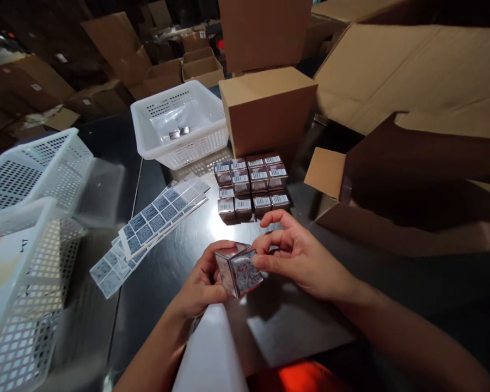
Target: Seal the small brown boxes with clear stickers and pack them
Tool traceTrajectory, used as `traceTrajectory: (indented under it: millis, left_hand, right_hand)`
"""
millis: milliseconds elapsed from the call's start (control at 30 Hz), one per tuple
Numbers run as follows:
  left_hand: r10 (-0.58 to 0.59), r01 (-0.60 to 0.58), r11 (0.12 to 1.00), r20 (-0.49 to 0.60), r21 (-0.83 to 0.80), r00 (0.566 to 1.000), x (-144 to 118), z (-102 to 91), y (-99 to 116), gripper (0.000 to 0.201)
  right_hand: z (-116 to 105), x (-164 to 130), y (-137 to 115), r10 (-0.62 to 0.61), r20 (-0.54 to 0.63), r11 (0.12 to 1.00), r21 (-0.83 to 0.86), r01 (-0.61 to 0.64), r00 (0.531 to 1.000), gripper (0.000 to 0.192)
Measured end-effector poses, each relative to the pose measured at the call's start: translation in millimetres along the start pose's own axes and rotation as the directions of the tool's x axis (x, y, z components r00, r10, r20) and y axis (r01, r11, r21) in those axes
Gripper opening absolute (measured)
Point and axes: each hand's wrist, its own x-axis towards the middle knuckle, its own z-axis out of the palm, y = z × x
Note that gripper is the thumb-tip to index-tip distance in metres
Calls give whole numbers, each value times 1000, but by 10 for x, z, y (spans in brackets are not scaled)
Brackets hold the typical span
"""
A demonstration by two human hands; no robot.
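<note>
At the far left two white perforated baskets [28, 218] sit tipped on the dark table [392, 294], one overlapping the other. Just right of them lie strips of square printed labels [155, 218], fanned out in a loose overlapping heap that runs diagonally across the table. Behind the labels stands a third white basket [179, 125], upright, with a couple of small grey items at its bottom. Low in the middle, the left hand [200, 286] holds a small shiny box [239, 269] from the left side and underneath, its fingers closed around the box's edge. The box is raised just above the table, tilted so that one corner points toward the camera — a patterned label covers its right-facing side. The right hand [302, 256] meets the box from the right, thumb and forefinger pinched on the box's upper right edge at the label, the other fingers curled loosely above. Beyond the hands, a tidy block of small boxes [251, 188] with barcode stickers on top stands in rows against a closed cardboard carton [269, 109]. To the right an open cardboard carton [412, 185] lies on its side, its flaps spread.
</note>
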Motion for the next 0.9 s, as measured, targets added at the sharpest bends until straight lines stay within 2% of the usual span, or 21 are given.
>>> traceTrajectory:
  millis: [233,467,567,667,767,900]
  left_hand:
    - [12,-12,1000,-5,4,1000,5,-10,-13,67]
    - [-54,51,998,-95,-36,994,-36,148,90,64]
    - [-38,34,998,-77,-51,996,-27,168,105,62]
    - [5,-5,1000,-44,-9,999,-6,121,85,62]
    - [21,-16,997,-69,76,997,4,65,51,62]
    - [33,-27,991,-45,132,998,-16,63,37,61]
  right_hand:
    - [12,-13,-5,-1,-6,1000,8,1,1000,62]
    - [8,-11,-6,2,-15,1000,6,-2,1000,63]
    - [23,-12,-5,-14,-21,1000,-7,14,1000,63]
    - [50,-21,16,-51,-64,998,-45,48,997,64]
    - [55,-19,54,-83,-111,994,-81,74,990,69]
    - [-21,46,97,-44,-149,989,-148,22,988,77]
